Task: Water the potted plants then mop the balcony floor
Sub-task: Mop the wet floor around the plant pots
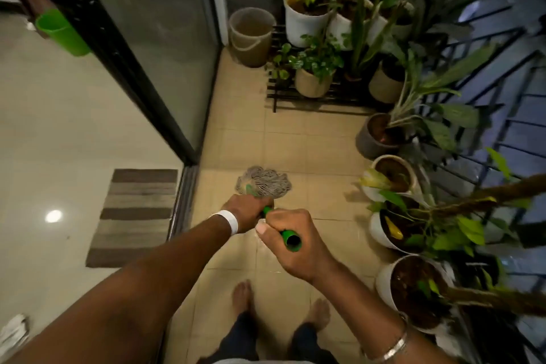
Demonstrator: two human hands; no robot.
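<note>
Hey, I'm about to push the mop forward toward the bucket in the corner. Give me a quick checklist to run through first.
1. Grip: left hand and right hand both curl round the mop handle: ok.
2. Mop head down on the floor tiles: ok.
3. Lane of tiles ahead to the bucket free of obstacles: ok.
4. Mop head apart from the nearest white pot on the right: ok, though close.
5. Bare feet behind the mop head: ok.
6. Mop head wet enough: cannot tell.
</note>
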